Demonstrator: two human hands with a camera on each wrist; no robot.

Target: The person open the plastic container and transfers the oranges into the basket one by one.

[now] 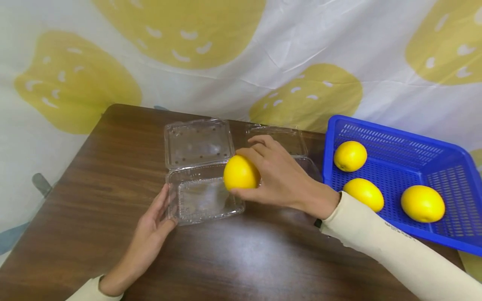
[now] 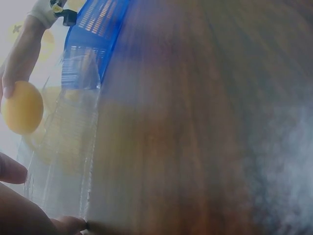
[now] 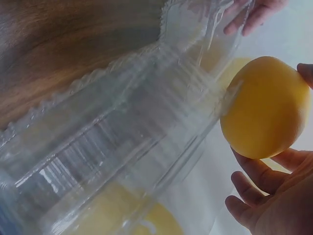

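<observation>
My right hand [image 1: 276,173] grips a round yellow fruit [image 1: 241,172] between fingers and thumb, above the right side of a clear plastic clamshell box [image 1: 205,196]. The lid [image 1: 199,144] of this box lies folded back on the far side. At the left wall of the box is my left hand [image 1: 150,228], its fingers fairly straight along the side and thumb at the near corner. In the right wrist view the fruit [image 3: 266,107] is beside the ridged clear plastic. Behind my right hand stands a second clear box, partly hidden, its lid [image 1: 290,140] raised.
A blue perforated basket [image 1: 399,138] on the right holds three yellow fruits, one of them [image 1: 423,204] at its near side. The brown wooden table [image 1: 113,175] has its left edge in view. A white cloth with yellow prints [image 1: 226,92] hangs behind it.
</observation>
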